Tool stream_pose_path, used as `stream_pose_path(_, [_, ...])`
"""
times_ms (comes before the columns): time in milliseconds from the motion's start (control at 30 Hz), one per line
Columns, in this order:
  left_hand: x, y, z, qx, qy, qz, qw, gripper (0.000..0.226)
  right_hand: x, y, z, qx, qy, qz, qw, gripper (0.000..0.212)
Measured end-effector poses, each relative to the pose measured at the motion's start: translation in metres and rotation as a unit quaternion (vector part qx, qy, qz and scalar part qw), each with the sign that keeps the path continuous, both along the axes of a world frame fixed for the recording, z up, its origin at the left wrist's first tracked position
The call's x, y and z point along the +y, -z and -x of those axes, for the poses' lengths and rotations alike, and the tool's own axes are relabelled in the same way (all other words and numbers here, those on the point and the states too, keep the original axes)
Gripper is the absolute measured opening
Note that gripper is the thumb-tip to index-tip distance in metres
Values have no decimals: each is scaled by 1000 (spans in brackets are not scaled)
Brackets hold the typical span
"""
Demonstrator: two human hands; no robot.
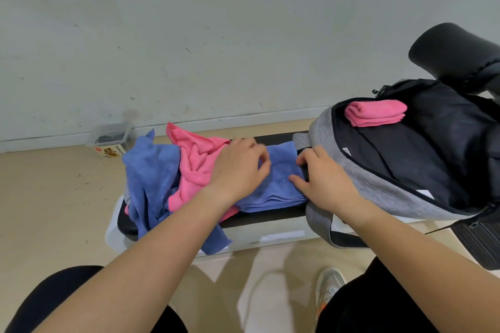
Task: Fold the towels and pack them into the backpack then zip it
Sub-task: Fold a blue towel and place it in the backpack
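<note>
Looking down from a seated person's head at a black padded bench (267,217). A folded blue towel (281,189) lies flat at the bench's middle, with both bare hands on it. The left hand (238,167) rests on the towel's left part, fingers bent downward; motion blur hides whether they pinch the cloth. The right hand (324,178) holds the towel's right edge, thumb on top and fingers curled over the side nearest the backpack (378,178). Left of the hands sits a crumpled heap: a loose pink towel (194,162) draped over a loose blue towel (151,178) that hangs off the bench's front. The grey backpack lies on the bench's right end, unzipped and wide open, showing black lining. A folded pink towel (376,113) rests inside it, near the far rim.
</note>
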State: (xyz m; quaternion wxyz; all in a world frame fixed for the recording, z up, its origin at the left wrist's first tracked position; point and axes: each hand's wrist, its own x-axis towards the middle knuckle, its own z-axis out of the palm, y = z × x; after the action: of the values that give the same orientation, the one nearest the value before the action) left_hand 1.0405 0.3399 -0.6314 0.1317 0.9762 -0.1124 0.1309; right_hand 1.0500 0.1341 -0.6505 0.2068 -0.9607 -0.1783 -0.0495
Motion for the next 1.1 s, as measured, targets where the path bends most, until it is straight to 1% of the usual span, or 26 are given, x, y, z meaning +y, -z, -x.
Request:
stream_pose_path(33, [-4, 0, -13, 15, -15, 1, 1000, 23, 4, -3, -5, 12, 19, 4, 1000, 41])
stream_pose_path(67, [-6, 1, -26, 58, -28, -3, 998, 36, 8, -6, -11, 17, 33, 21, 999, 54])
stream_pose_path(133, [-9, 2, -47, 175, -42, 2, 984, 63, 15, -12, -22, 16, 46, 89, 995, 77])
stream_pose_path(167, [-9, 1, -53, 223, -38, 19, 974, 72, 18, -16, -27, 16, 48, 118, 992, 86])
stream_pose_path(200, [-8, 0, -58, 249, -32, 36, 967, 76, 20, -21, -33, 21, 44, 135, 990, 93])
stream_pose_path(233, [-6, -3, -59, 256, -22, 48, 965, 73, 20, -25, -39, 34, 34, 143, 989, 101])
stream_pose_path(267, [-4, -8, -57, 252, -9, 58, 966, 64, 21, -30, -43, 53, 13, 144, 988, 108])
stream_pose_path(300, [-3, -14, -53, 242, 7, 69, 968, 53, 21, -36, -48, 81, -17, 134, 987, 112])
stream_pose_path(333, [0, -20, -48, 230, 25, 79, 970, 42, 21, -42, -52, 111, -54, 106, 987, 105])
stream_pose_path(367, [2, -26, -43, 216, 44, 92, 971, 35, 19, -48, -54, 138, -83, 63, 985, 87])
stream_pose_path(400, [4, -34, -36, 202, 59, 105, 972, 30, 18, -55, -54, 161, -101, 20, 982, 65])
stream_pose_path(433, [6, -41, -31, 188, 69, 118, 973, 29, 16, -60, -54, 181, -114, -17, 977, 47])
stream_pose_path(467, [9, -47, -25, 178, 75, 126, 973, 28, 14, -66, -52, 199, -125, -44, 971, 37])
stream_pose_path(500, [11, -52, -21, 175, 79, 126, 973, 28, 12, -71, -49, 209, -138, -63, 966, 32])
stream_pose_path(600, [26, -59, -10, 209, 60, 85, 972, 31, 6, -77, -40, 216, -154, -99, 959, 30])
stream_pose_path(633, [32, -59, -7, 222, 49, 94, 969, 30, 3, -76, -37, 224, -151, -118, 956, 27])
stream_pose_path(667, [38, -60, -3, 229, 37, 124, 965, 27, 0, -75, -33, 238, -144, -145, 949, 28])
stream_pose_path(700, [42, -60, 0, 229, 24, 170, 958, 26, -2, -73, -30, 257, -133, -179, 940, 33])
stream_pose_path(767, [46, -59, 7, 220, -5, 271, 937, 21, -3, -70, -21, 302, -119, -250, 912, 45])
stream_pose_path(800, [45, -59, 10, 212, -21, 316, 924, 21, -2, -69, -17, 322, -119, -270, 899, 49])
stream_pose_path(833, [44, -57, 12, 200, -33, 351, 914, 23, -1, -68, -12, 338, -121, -273, 892, 52])
stream_pose_path(867, [43, -54, 13, 185, -41, 368, 911, 26, 1, -67, -10, 347, -121, -267, 891, 53])
stream_pose_path(933, [43, -47, 13, 162, -54, 355, 919, 28, 3, -65, -9, 347, -103, -252, 897, 55])
stream_pose_path(1000, [44, -42, 13, 154, -64, 341, 925, 21, 2, -62, -14, 336, -69, -238, 909, 57])
stream_pose_path(1067, [43, -38, 12, 155, -78, 354, 919, 17, -1, -59, -20, 335, -44, -231, 912, 56])
stream_pose_path(1100, [43, -35, 10, 152, -91, 368, 913, 20, -1, -57, -23, 341, -39, -240, 908, 52])
